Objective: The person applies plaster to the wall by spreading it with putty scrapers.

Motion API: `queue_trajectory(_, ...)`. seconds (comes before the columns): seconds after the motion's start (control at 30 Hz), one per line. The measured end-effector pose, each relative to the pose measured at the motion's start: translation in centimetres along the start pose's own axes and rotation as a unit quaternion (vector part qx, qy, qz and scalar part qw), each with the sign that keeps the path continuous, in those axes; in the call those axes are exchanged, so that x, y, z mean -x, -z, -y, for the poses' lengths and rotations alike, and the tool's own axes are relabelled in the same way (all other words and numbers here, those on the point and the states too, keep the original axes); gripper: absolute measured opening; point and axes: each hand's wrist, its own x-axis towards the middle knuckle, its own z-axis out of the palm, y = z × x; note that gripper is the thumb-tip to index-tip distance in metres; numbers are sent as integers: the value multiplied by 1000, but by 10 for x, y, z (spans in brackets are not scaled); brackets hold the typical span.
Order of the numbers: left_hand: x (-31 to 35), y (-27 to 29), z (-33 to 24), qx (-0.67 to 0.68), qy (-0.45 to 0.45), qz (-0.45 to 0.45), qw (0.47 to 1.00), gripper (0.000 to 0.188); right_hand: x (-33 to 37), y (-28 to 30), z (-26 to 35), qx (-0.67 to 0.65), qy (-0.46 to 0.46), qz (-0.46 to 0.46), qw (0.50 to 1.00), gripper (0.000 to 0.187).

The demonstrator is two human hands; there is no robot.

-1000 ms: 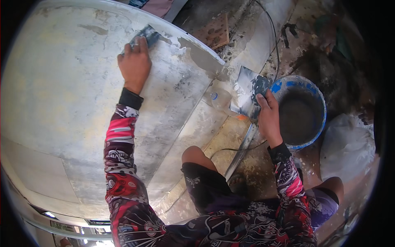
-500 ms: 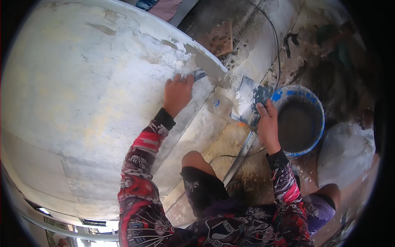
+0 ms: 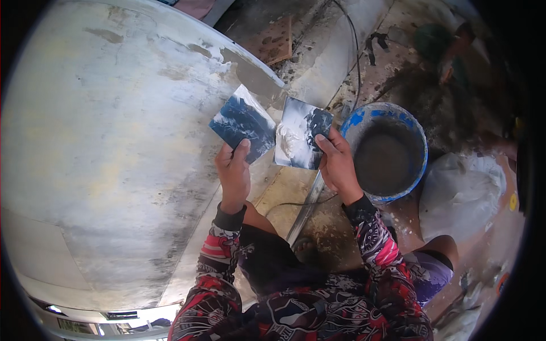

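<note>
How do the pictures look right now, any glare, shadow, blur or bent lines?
Head view: black rim all round, and the pale patched surface has a bowed edge; head view: glare washes out the lower left, shadow darkens the inside of the blue-rimmed bucket; head view: the left hand and its flat blade look fairly sharp.

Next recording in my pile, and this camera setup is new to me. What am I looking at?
No machine here: these are a person's own bare hands, filmed looking down by a fisheye camera worn on the head, so straight edges bend. The left hand grips a flat blue plate streaked with white paste. The right hand holds a second plate with a thicker white smear. A large pale surface fills the left side. On the floor at right stand a blue-rimmed bucket and a whitish plastic bag.
</note>
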Motion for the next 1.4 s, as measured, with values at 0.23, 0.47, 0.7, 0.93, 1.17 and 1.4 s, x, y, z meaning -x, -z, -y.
queue_trajectory(0.23, 15, 2, 1, -198, -45, -25, 979, 15, 1, 0, 9, 37, -34, -29, 998, 28)
queue_trajectory(0.47, 59, 14, 59, -407, -170, 142, 886, 19, -5, 6, 21, 77, 34, -40, 996, 30)
queue_trajectory(0.7, 79, 12, 71, -352, -83, 128, 923, 12, 4, -8, 48, 24, -26, -66, 997, 29)
queue_trajectory(0.93, 106, 22, 124, 146, 276, 108, 944, 12, 13, -14, 90, 16, -61, -44, 997, 31)
queue_trajectory(1.17, 111, 4, 131, -2, 104, 274, 956, 19, 68, 65, 95, 55, -122, -83, 988, 42)
queue_trajectory(1.4, 115, -3, 142, 194, 304, 222, 906, 22, 62, 51, 125, 73, -49, -59, 994, 47)
